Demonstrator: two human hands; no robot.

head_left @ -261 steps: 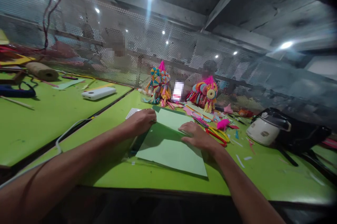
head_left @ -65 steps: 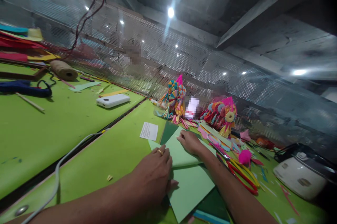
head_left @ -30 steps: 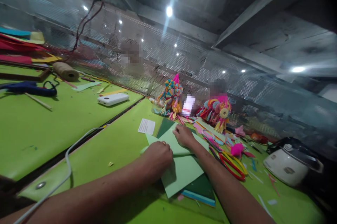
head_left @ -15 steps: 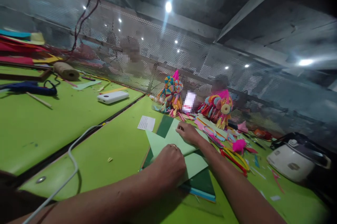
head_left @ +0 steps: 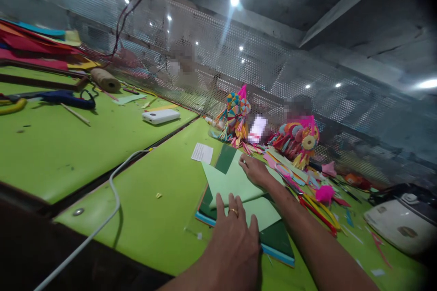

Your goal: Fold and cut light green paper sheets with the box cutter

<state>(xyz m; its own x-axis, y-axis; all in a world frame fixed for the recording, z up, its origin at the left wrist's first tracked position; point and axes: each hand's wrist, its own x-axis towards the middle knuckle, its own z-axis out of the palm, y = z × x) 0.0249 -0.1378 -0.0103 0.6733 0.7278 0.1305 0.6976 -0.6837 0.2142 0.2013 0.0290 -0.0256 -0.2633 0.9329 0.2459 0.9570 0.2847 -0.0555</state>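
A folded sheet of light green paper [head_left: 223, 181], with pointed corners, lies on a dark green sheet [head_left: 278, 241] that tops a stack of coloured sheets. My right hand [head_left: 254, 170] is at the far part of the light green paper, its fingers curled and pressed down on it. My left hand [head_left: 235, 232] wears a ring. Its fingers are stretched out and apart, at the near edge of the paper, and nothing is held in it. A small printed card [head_left: 202, 153] lies just beyond the stack.
Scissors [head_left: 317, 213] and paper scraps lie to the right, near a white appliance [head_left: 401, 225]. Colourful paper ornaments [head_left: 235, 113] and a lit phone [head_left: 257, 129] stand by the mesh screen. Leftward are a white cable [head_left: 114, 191], power bank [head_left: 161, 116], glue gun [head_left: 68, 98] and twine spool [head_left: 105, 80].
My left hand has gone from a closed fist on the paper to spread fingers, drawn back nearer to me. My right hand stays on the paper. The view has shifted slightly.
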